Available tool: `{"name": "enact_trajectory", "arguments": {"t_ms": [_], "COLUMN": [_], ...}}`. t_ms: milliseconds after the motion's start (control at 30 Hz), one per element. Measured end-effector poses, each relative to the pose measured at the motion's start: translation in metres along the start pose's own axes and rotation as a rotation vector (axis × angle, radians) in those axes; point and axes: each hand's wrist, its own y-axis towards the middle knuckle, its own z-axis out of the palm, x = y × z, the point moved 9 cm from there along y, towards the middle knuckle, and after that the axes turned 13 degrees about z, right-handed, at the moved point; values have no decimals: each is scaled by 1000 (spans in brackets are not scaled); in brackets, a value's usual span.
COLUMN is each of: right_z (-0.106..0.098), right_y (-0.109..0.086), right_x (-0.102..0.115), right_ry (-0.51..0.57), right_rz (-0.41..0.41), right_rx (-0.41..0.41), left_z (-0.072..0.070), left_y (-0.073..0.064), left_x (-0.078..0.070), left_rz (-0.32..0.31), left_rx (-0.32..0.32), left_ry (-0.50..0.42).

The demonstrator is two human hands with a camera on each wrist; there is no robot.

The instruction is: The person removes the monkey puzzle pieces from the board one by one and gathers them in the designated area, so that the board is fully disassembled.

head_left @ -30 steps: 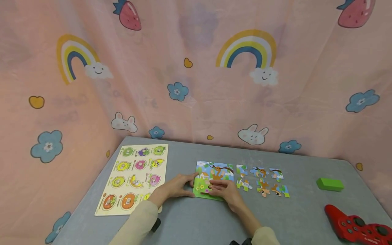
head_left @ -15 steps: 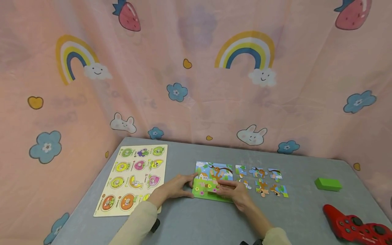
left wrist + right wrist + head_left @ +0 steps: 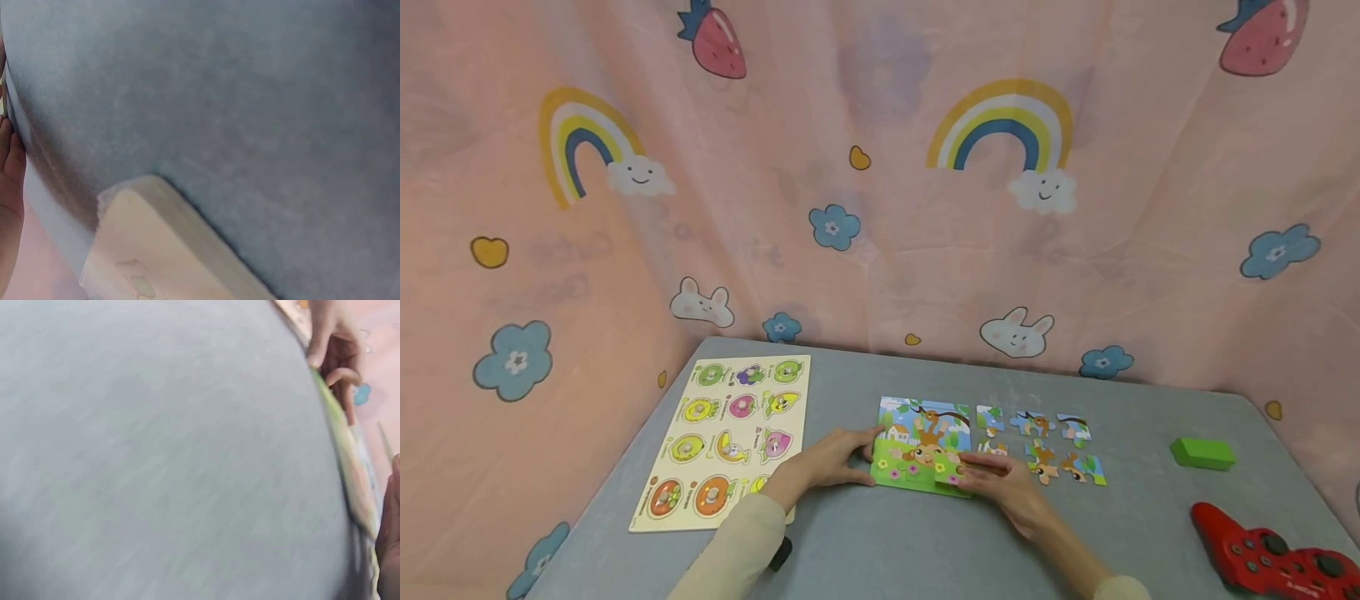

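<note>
A small puzzle board [image 3: 898, 479] with a monkey, a house and flowers lies flat mid-table in the head view. My left hand [image 3: 835, 460] holds its left side, thumb at the near left corner and fingers along the edge. At the board's near right part, my right hand [image 3: 1006, 492] pinches a green flowered puzzle piece [image 3: 950, 472], which looks slightly raised. Several loose puzzle pieces [image 3: 1077, 427] lie in two rows right of the board. In the right wrist view the board [image 3: 347, 447] is seen nearly edge-on, with the left hand [image 3: 340, 350] at its far end.
A cream fruit peg board [image 3: 718, 417] lies left, beside my left forearm; its corner [image 3: 156, 231] shows in the left wrist view. A green block [image 3: 1202, 453] and a red game controller [image 3: 1270, 546] are on the right. A printed pink cloth [image 3: 865, 275] hangs behind the table.
My right hand has moved right across the board to its near right part, uncovering the monkey's face. The left hand stays at the board's left edge.
</note>
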Motion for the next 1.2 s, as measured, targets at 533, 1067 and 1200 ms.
{"name": "enact_trajectory", "arguments": {"t_ms": [533,1067,1200], "right_z": [-47,-58,-52], "right_y": [-24,-34,-36], "right_x": [-18,-5,-1], "right_ry": [-77,-431,-483], "right_rz": [42,-67,-118], "right_rx": [-112,-229,-169], "left_z": [0,1,2], "left_y": [-2,0,-1], "left_x": [0,3,3], "left_rz": [-14,-21,-17], "left_rx": [6,2,4], "left_ry": [-16,-9,-5]}}
